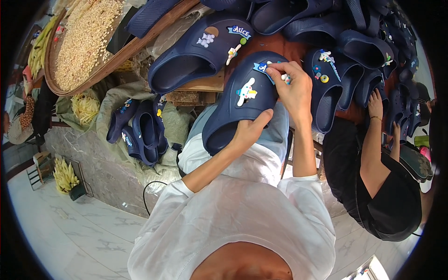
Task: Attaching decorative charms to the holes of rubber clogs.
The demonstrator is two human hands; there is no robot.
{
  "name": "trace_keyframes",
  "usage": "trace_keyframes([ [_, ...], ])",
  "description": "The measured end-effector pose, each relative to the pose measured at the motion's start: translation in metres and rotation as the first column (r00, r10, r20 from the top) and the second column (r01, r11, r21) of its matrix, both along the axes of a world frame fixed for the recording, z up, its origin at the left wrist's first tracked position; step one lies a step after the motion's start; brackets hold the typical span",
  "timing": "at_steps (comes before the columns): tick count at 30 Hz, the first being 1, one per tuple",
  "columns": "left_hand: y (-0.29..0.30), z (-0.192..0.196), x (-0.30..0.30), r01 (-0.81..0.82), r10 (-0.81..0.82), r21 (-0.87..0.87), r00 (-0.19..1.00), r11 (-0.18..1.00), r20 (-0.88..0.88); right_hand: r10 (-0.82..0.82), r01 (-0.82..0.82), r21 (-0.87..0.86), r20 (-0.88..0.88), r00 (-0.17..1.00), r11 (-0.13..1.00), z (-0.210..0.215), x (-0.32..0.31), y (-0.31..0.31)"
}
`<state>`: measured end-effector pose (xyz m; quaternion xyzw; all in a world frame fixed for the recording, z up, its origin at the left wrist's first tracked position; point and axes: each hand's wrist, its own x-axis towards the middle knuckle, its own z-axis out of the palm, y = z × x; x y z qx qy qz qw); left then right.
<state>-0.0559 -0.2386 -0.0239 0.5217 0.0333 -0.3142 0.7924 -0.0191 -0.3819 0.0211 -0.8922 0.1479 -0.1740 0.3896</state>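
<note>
A navy clog (224, 105) lies tilted across my lap, its toe pointing away from me. My left hand (252, 130) grips it at the opening, with the fingers inside and the thumb along the outer side. Near the toe, my right hand (295, 88) has thumb and fingers pinched at a blue ribbon-shaped shoe charm (260, 68). Whether that charm is fully seated in the clog is hidden by the fingers. A white long-eared character charm (246, 92) sits on the clog's upper. Another small coloured charm shows partly under my right fingers.
A decorated navy clog (186, 51) lies just beyond, at the left. Several more clogs (364, 49) are piled on the reddish table at the right, where a co-worker's hand (375, 103) rests. A basket tray of grain (88, 39) stands far left, above a sack with clogs (147, 123).
</note>
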Motion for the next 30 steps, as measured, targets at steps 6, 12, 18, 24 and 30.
trace_keyframes([
  [6,-0.003,0.001,-0.007,-0.029,0.021,0.067,0.992,0.997,0.121,0.118,-0.104,0.136,-0.105,0.987,0.985,0.009,0.001,-0.012],
  [12,0.005,-0.007,-0.007,0.042,-0.06,0.122,0.988,0.992,0.144,0.086,-0.085,0.01,-0.078,0.993,0.996,0.005,0.006,-0.015],
  [18,0.01,-0.005,0.0,0.021,-0.031,0.115,0.996,0.993,0.088,0.09,-0.089,0.015,-0.146,0.985,0.996,0.007,0.013,-0.012],
  [24,0.008,-0.001,0.018,-0.146,0.113,-0.117,0.962,0.982,-0.249,0.089,-0.099,0.262,0.047,0.995,0.96,-0.019,0.011,-0.024],
  [30,0.014,-0.009,0.025,-0.164,0.08,-0.259,0.949,0.952,-0.306,0.131,-0.02,0.738,-0.094,0.987,0.675,-0.003,-0.033,-0.01],
])
